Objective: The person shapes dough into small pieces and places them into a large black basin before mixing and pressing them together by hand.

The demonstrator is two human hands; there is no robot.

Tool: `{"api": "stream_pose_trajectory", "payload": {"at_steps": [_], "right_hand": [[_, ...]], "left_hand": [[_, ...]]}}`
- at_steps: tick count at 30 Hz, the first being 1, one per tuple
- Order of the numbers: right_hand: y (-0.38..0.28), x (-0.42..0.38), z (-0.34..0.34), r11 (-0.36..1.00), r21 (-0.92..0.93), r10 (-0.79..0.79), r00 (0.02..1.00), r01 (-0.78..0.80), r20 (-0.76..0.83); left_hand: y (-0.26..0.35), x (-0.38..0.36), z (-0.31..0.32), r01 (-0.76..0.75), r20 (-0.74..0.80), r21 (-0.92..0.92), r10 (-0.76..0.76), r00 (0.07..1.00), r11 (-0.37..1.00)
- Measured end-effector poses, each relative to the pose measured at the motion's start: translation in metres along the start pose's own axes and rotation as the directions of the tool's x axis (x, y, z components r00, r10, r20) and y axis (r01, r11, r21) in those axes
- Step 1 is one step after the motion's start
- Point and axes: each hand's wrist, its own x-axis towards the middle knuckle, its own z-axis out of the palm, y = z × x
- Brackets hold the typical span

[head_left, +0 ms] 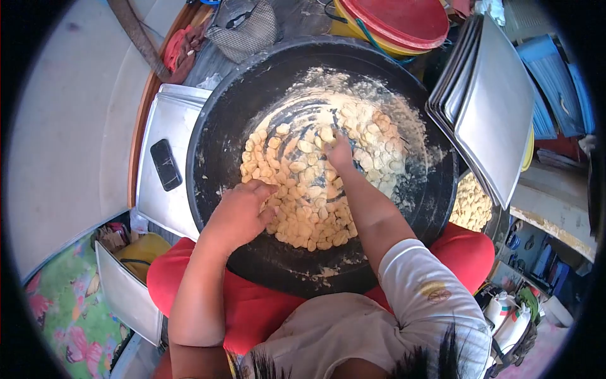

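Dough pieces (314, 228) in black tub (218, 151)

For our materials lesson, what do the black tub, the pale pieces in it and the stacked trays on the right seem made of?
Black tub: probably plastic, fairly dull, with a thick rounded rim.
Pale pieces: perhaps dough, though uncertain; matte, lumpy and powder-dusted.
Stacked trays: likely metal, smooth, with a silvery sheen.

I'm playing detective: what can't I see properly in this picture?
From the head view:
Palm of the bare left hand: hidden by the back of the hand.
Floor of the round black plastic tub: partly covered by pale, lumpy pieces.
Far rim of the round red basin: cut off by the top edge.
Yellow-brown emblem on the white cloth sleeve: too small to read.
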Motion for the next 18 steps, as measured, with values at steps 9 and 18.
{"api": "stream_pose_trajectory", "payload": {"at_steps": [9,18], "right_hand": [[-0.068,0.003,-0.040,0.513,0.677,-0.001,0.788,-0.528,0.616],[-0.147,-0.090,-0.120,0.176,0.871,-0.491,0.725,-0.459,0.482]], "left_hand": [[-0.002,0.022,0.009,0.008,0.049,-0.073,-0.005,0.999,0.997],[0.018,0.020,0.010,0.014,-0.100,-0.240,-0.039,0.994,0.971]]}}
